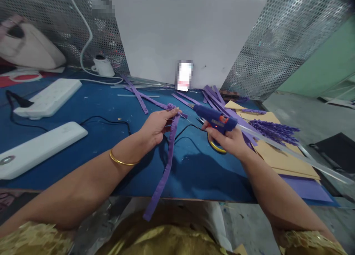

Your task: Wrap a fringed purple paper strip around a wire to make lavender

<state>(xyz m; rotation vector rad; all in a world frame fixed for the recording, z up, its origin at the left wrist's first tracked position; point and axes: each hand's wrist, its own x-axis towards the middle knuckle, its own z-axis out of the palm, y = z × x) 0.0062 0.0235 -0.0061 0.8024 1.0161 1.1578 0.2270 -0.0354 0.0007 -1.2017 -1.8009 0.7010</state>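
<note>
Pinched in my left hand is the upper end of a purple fringed paper strip. The strip is bunched at the fingertips, and its long tail hangs down past the table edge. A thin wire or stick seems to run from the bunched end toward the right. My right hand grips a blue glue gun with its nozzle pointing left, a little apart from the strip. A clear glue stick extends from the gun's back, and a small red light glows on its side. Below lie scissors with a yellow handle, partly hidden by the right hand.
More purple strips lie at the back. Purple paper flowers rest on tan paper at right. A lit phone leans on a white board. At left are a power strip, a white device and a cup.
</note>
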